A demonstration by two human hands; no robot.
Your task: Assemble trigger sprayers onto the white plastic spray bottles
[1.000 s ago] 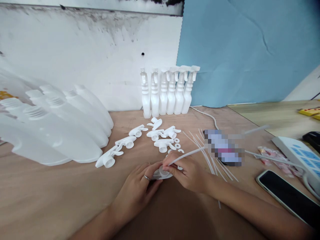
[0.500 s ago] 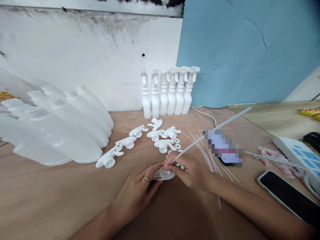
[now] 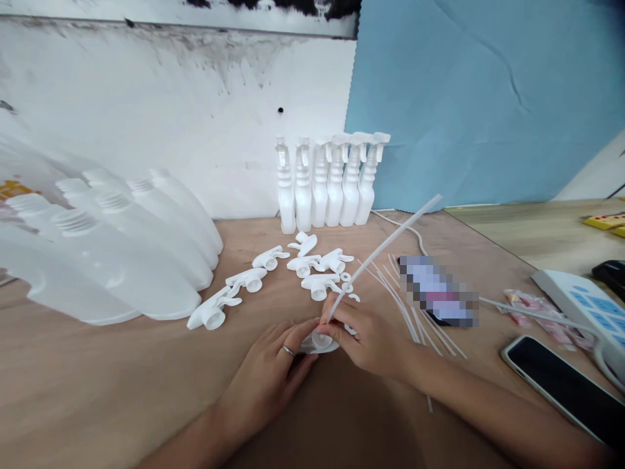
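Observation:
Low at the middle of the table, my left hand (image 3: 276,355) is closed on a white trigger spray head (image 3: 317,345) that lies with its round collar facing up. My right hand (image 3: 364,332) pinches a thin translucent dip tube (image 3: 385,244) close to its lower end, right over the collar. The tube slants up and to the right. My fingers hide its tip, so I cannot tell how deep it sits in the spray head. Just beyond my hands lie other spray heads (image 3: 319,286) and small white ring washers (image 3: 346,277).
Capless white bottles (image 3: 141,247) stand on the left. Assembled spray bottles (image 3: 319,189) line the wall. Loose tubes (image 3: 405,306), a phone with a blurred screen (image 3: 437,286), a dark phone (image 3: 561,384) and a power strip (image 3: 586,306) are on the right.
The dip tube has swung more upright, its upper end moving left. My right hand has tilted slightly with it, while my left hand stays on the spray head.

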